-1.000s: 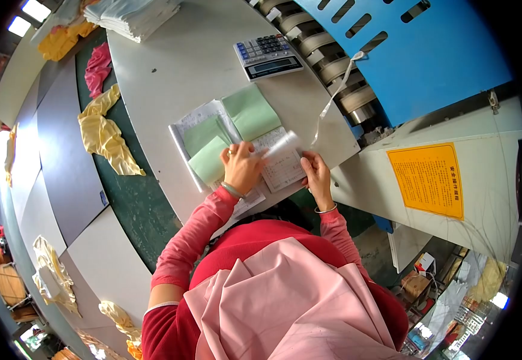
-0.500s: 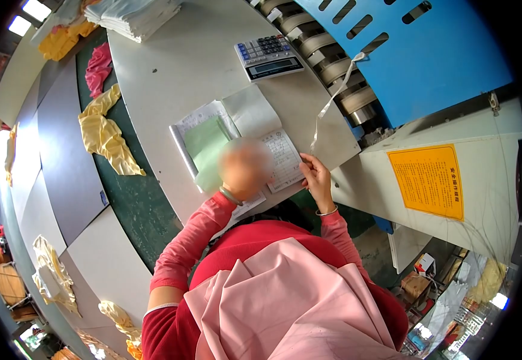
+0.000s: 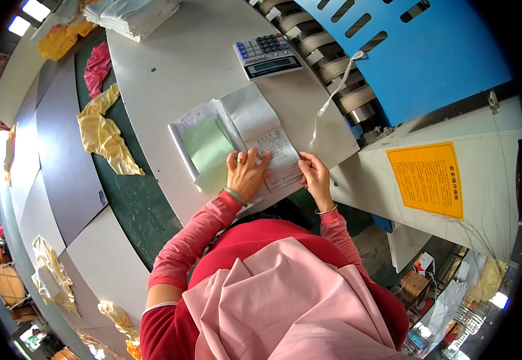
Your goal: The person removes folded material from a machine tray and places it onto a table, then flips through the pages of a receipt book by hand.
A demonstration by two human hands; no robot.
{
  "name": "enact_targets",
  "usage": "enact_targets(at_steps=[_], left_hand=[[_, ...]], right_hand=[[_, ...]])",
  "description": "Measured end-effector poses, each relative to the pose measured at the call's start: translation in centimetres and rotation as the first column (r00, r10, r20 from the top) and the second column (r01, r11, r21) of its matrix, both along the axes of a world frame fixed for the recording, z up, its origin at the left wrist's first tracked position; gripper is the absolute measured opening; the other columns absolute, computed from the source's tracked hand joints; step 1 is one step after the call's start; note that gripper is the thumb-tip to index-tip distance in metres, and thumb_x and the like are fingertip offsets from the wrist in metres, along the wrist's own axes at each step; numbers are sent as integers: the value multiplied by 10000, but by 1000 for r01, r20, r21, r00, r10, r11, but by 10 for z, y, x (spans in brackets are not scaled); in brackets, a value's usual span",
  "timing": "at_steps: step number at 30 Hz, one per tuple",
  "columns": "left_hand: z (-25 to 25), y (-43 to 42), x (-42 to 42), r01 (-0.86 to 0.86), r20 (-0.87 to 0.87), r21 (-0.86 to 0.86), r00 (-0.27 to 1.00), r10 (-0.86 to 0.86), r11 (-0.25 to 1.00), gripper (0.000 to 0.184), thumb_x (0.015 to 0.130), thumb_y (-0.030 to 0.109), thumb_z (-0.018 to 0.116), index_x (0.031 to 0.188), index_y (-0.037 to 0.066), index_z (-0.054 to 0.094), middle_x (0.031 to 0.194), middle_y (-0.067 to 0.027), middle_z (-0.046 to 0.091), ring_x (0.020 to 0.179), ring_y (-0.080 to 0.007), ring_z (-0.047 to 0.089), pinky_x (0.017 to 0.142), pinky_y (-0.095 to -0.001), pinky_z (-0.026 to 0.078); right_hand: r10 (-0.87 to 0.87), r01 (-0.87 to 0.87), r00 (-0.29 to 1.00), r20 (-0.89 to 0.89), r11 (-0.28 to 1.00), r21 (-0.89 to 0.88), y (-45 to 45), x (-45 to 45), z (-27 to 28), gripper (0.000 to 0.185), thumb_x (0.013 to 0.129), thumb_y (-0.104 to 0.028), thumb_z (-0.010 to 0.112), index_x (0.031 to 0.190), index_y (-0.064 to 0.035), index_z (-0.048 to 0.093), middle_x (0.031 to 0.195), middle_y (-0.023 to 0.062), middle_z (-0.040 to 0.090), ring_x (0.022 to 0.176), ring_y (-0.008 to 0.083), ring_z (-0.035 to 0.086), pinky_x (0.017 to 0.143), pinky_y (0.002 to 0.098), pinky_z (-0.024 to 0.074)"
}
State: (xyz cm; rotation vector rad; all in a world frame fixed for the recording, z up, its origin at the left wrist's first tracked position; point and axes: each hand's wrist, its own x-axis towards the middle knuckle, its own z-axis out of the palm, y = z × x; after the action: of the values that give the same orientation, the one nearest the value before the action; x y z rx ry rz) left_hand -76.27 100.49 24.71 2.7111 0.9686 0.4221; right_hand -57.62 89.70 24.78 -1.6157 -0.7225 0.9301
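Observation:
A booklet of printed forms [image 3: 276,147] with handwriting on its page lies open on the grey table, its cover [image 3: 250,111] folded back. My left hand [image 3: 247,177], wearing a ring and a bangle, rests on the booklet's left part, fingers bent and apart, with no held object visible. At the booklet's right edge, my right hand [image 3: 316,180] pinches the page corner between thumb and fingers. A green sheet [image 3: 208,147] lies over other papers [image 3: 183,129] just left of my left hand.
A calculator [image 3: 267,57] sits farther back on the table [image 3: 171,78], and a stack of white sheets [image 3: 130,17] at its far left. A blue machine cover [image 3: 417,60] and rollers stand on the right, with a white ribbon [image 3: 331,99] hanging down. Yellow cloth [image 3: 108,135] lies at left.
My left hand, blurred before, is now sharp and rests slightly lower on the booklet, leaving more of the page showing. My right hand stays at the page edge.

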Motion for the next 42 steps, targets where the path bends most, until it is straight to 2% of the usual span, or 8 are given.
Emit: enact_targets(at_steps=[14,18,21,24,29,31,37,42], left_hand=[[-1,8,4,32,67,27,997,-34,999,289,832,267,644,1117,234,682,1084,1,512,1044,-208,440,945,-453,251],[-4,34,3,-191,246,-31,950,192,981,188,851,257,627,1014,239,718,981,19,545,995,-206,466,877,-406,267],[9,59,-3,-402,355,-68,846,399,913,277,872,241,598,1137,212,674,1012,-24,551,981,-217,484,863,-395,286],[26,60,-9,-410,510,-127,754,414,903,242,862,185,601,1095,147,654,1011,-51,561,977,-224,495,826,-379,314],[25,32,-23,80,510,-53,859,-42,995,201,778,89,674,973,78,625,848,-54,635,814,-239,569,748,-376,382],[18,21,-19,199,373,-51,913,-166,979,331,761,189,721,1054,59,636,1024,-70,661,946,-238,594,846,-398,415],[2,7,-10,134,149,-64,981,-123,989,531,735,329,738,1163,38,622,1278,-95,583,1181,-242,540,1068,-435,335],[-4,8,-9,143,118,-5,983,-141,990,408,773,275,704,1113,58,642,1215,-61,618,1134,-215,563,1037,-430,359]], right_hand=[[-9,10,999,35,1000,-11,-1,0,-2,337,918,-256,647,1147,-11,613,717,-31,557,504,29,448,443,180,362],[-3,5,999,49,1000,-31,-3,2,-5,348,916,-264,646,1146,-5,612,738,-19,569,507,38,458,444,181,368],[-15,16,1000,18,1000,-24,-3,2,-8,355,914,-256,647,1163,-6,605,746,-12,571,506,42,469,444,178,368],[-12,12,1000,-27,1000,-3,-3,2,-9,364,912,-249,649,1182,-12,597,750,-11,568,505,38,474,439,174,366],[2,-2,1000,-4,1000,-8,-3,1,-6,366,907,-238,655,1199,-25,593,757,-11,562,510,29,471,439,171,364],[8,-8,1000,-10,1000,-12,-2,1,-3,363,905,-234,658,1201,-32,601,757,-17,559,511,24,463,441,171,364],[2,-2,1000,-1,1000,3,-2,-1,3,351,896,-243,676,1186,-47,640,747,-38,543,521,14,436,451,169,368],[1,-1,1000,9,1000,14,-3,-1,1,337,891,-250,684,1160,-48,660,753,-38,553,537,15,445,462,170,383]])
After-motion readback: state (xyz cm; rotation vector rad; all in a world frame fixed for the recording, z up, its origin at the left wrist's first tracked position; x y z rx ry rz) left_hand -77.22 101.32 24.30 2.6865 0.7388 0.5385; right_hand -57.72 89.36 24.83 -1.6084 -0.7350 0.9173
